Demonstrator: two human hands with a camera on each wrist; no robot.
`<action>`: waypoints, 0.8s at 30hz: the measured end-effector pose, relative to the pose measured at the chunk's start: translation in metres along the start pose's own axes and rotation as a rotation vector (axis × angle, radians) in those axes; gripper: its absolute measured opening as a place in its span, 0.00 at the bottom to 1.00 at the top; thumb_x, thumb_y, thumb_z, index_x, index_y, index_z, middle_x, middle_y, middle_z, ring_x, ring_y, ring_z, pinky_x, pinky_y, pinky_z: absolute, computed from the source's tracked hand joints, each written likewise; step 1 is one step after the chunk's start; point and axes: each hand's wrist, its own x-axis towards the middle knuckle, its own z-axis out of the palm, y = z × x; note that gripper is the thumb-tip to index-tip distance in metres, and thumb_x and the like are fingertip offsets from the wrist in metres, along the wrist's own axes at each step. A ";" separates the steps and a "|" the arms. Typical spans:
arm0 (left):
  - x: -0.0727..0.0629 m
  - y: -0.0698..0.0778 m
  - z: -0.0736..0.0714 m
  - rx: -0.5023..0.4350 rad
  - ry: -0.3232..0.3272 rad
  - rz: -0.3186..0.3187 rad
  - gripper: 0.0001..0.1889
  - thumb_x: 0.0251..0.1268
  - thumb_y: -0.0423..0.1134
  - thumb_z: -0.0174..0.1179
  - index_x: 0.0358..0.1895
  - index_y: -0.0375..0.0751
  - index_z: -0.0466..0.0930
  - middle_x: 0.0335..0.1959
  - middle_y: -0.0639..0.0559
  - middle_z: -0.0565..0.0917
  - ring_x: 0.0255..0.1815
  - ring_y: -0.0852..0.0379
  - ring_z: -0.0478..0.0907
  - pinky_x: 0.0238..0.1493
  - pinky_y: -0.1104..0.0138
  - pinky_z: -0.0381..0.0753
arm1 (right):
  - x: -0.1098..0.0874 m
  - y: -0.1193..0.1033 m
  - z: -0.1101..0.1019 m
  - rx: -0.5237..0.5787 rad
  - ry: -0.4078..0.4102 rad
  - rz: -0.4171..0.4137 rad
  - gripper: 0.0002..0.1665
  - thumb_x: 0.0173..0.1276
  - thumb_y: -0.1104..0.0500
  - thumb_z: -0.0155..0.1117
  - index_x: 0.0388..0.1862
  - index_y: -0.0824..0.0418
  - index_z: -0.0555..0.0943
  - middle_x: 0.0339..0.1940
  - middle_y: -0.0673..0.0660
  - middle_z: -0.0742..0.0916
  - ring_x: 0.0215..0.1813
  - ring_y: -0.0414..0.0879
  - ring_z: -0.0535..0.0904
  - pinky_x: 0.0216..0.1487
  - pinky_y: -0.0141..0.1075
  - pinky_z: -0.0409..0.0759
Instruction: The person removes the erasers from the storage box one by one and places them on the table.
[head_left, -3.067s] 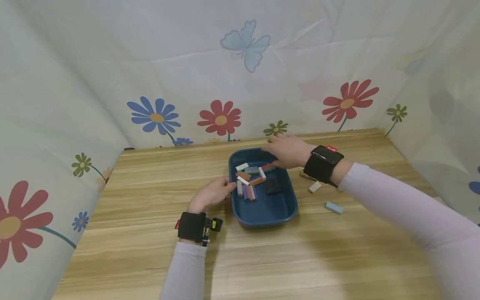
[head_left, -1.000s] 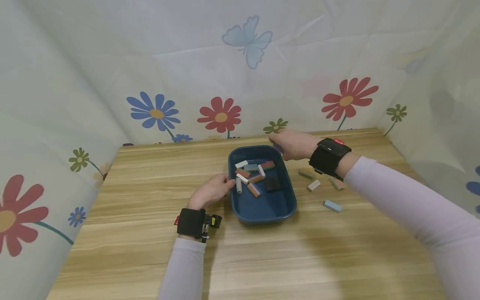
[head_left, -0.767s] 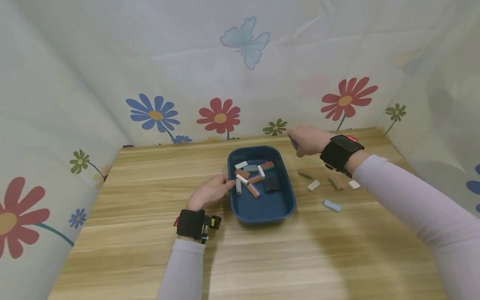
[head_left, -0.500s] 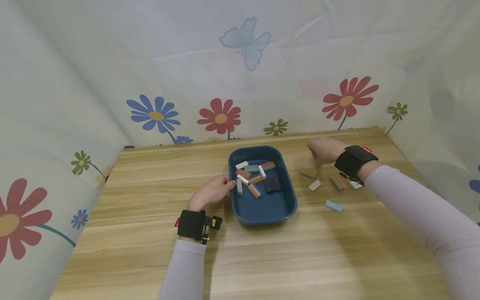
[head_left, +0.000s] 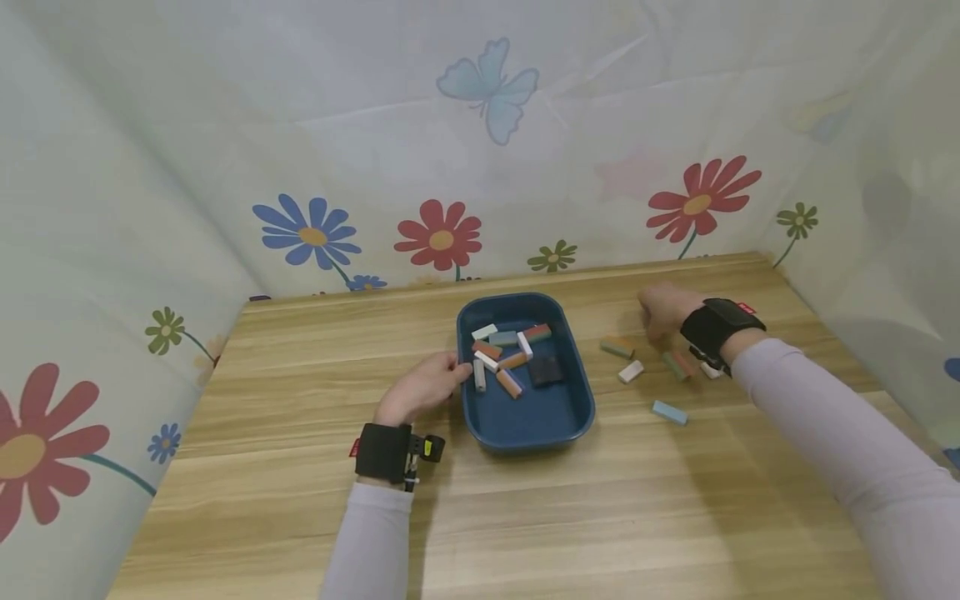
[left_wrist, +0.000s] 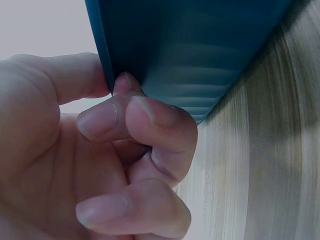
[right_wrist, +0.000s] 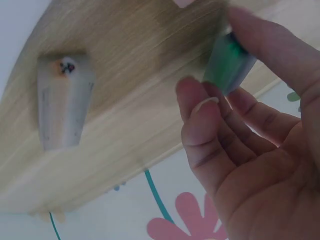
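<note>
My left hand grips the left rim of a dark blue plastic tray, thumb at the edge and other fingers curled outside the wall. Inside the tray lie several small two-tone blocks, such as an orange-and-purple block, and a flat black square. Beyond the tray's right side, my right hand is low over the table. In the right wrist view it pinches a small green-and-purple block, blurred and partly covered by the fingers; the head view hides this block.
Right of the tray, loose blocks lie on the wooden table: a green-and-orange block, a white block, a light blue block, a red-and-green block and a white block by the wrist. Flowered cloth hangs around.
A purple-sided block has left the tray in my right hand. That hand has moved right, away from the tray and down over the loose blocks. My left hand stays on the rim.
</note>
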 end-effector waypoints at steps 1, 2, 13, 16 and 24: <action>0.000 0.000 0.000 -0.002 -0.001 0.001 0.16 0.79 0.43 0.46 0.33 0.36 0.72 0.21 0.52 0.67 0.20 0.56 0.65 0.25 0.65 0.62 | 0.000 0.001 0.000 0.006 -0.003 -0.003 0.14 0.45 0.66 0.72 0.29 0.64 0.75 0.26 0.55 0.79 0.31 0.50 0.74 0.34 0.42 0.74; 0.000 0.000 0.000 -0.004 -0.001 0.002 0.16 0.79 0.43 0.46 0.33 0.36 0.72 0.22 0.52 0.67 0.21 0.56 0.65 0.26 0.65 0.62 | 0.001 0.002 0.000 0.014 -0.005 -0.004 0.15 0.46 0.65 0.74 0.28 0.64 0.75 0.26 0.55 0.79 0.31 0.50 0.74 0.34 0.42 0.74; 0.000 0.001 0.000 -0.018 0.004 0.006 0.15 0.78 0.42 0.46 0.35 0.36 0.75 0.22 0.52 0.68 0.21 0.56 0.66 0.25 0.65 0.62 | 0.002 0.010 0.005 0.052 -0.017 0.003 0.22 0.53 0.53 0.79 0.33 0.66 0.77 0.30 0.54 0.82 0.34 0.50 0.75 0.38 0.44 0.74; 0.000 0.000 0.001 -0.020 0.001 0.008 0.15 0.78 0.42 0.47 0.35 0.37 0.74 0.22 0.52 0.68 0.21 0.55 0.66 0.25 0.65 0.62 | 0.000 0.012 0.007 0.058 -0.028 0.001 0.23 0.54 0.53 0.78 0.36 0.66 0.77 0.31 0.54 0.82 0.35 0.50 0.76 0.40 0.45 0.75; -0.001 -0.003 0.002 -0.017 0.009 0.018 0.14 0.78 0.42 0.47 0.32 0.38 0.72 0.23 0.52 0.68 0.22 0.56 0.66 0.26 0.65 0.63 | -0.017 -0.004 -0.009 0.043 0.033 0.008 0.43 0.61 0.49 0.72 0.65 0.74 0.67 0.60 0.76 0.75 0.61 0.71 0.70 0.58 0.60 0.69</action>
